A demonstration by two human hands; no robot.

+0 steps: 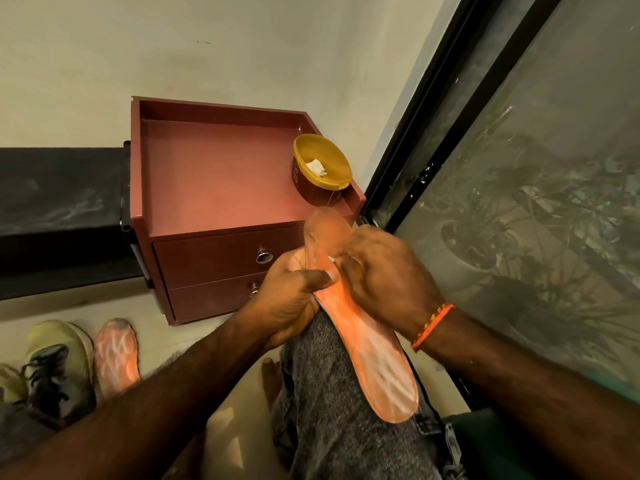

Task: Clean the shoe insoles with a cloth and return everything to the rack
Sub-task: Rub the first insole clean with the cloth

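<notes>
Orange foam insole (374, 348), streaked white, lying lengthwise along the person's raised knee (332, 393) in grey trousers, one end up toward the cabinet, the other hanging past the thigh; left hand (294, 299) grips its edge from the left, thumb across the top face; right hand (384, 282) curled and pressed onto the upper part, a scrap of white just visible under the fingers, probably the cloth, though too little shows to be sure.

Risks, judged: the insole is thin and bends at the upper end, so hard rubbing could crease it; it is steadied only by the knee and one grip, so a slack hold could drop it to the floor (180, 355); the right hand works just beside the yellow tub (322, 171) at the cabinet's front corner, and a wide stroke could knock it off.

Surroundings: second orange insole (116, 351) on the floor, not yet in hand; olive shoe (57, 355) with dark laces just beside it; dark red cabinet (214, 174) with two drawers, its tray top bearing the tub, which holds a white wad (316, 167); dark window frame (433, 109) close on the right, limiting elbow room; no rack identifiable.
</notes>
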